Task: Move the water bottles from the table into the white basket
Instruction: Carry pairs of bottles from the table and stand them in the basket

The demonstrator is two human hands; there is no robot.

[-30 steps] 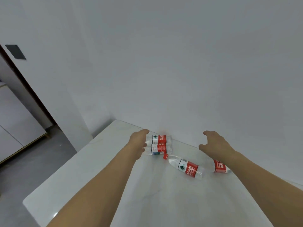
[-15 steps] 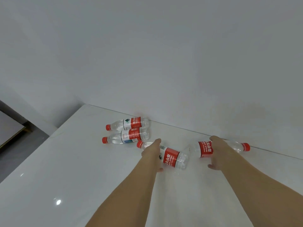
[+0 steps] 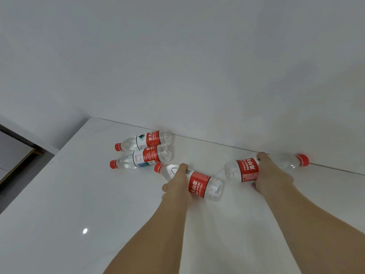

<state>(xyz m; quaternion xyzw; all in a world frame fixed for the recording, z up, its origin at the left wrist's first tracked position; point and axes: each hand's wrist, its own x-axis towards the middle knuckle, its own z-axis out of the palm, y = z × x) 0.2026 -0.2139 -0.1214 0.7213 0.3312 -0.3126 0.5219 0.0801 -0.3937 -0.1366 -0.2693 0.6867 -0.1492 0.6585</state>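
- The white wall (image 3: 197, 66) fills the upper part of the view and meets the far edge of the surface.
- The glossy white surface (image 3: 69, 204) carries four clear water bottles with red caps and red labels, all lying on their sides; a small bright glint shows on it at lower left.
- A strip of dark floor and a pale cabinet front (image 3: 11, 153) show past its left edge.
- The left hand (image 3: 176, 186) reaches in from below; its grip is curled over the near-centre bottle (image 3: 199, 184), fingers wrapped across the clear shoulder between cap and label. That bottle lies slanted, cap toward far left, base toward near right.
- The right hand (image 3: 270, 175) has its grip closed round the right-hand bottle (image 3: 246, 171), covering the middle just beyond the label. That bottle lies close along the wall, base toward the centre, cap pointing right.
- The bases of these two bottles sit near each other, apart.
- Left of the left hand, untouched, the back-left bottle (image 3: 146, 139) and the front-left bottle (image 3: 142, 158) lie side by side and touching, caps pointing left.
- The front-left bottle's base lies just beside the cap of the near-centre bottle.
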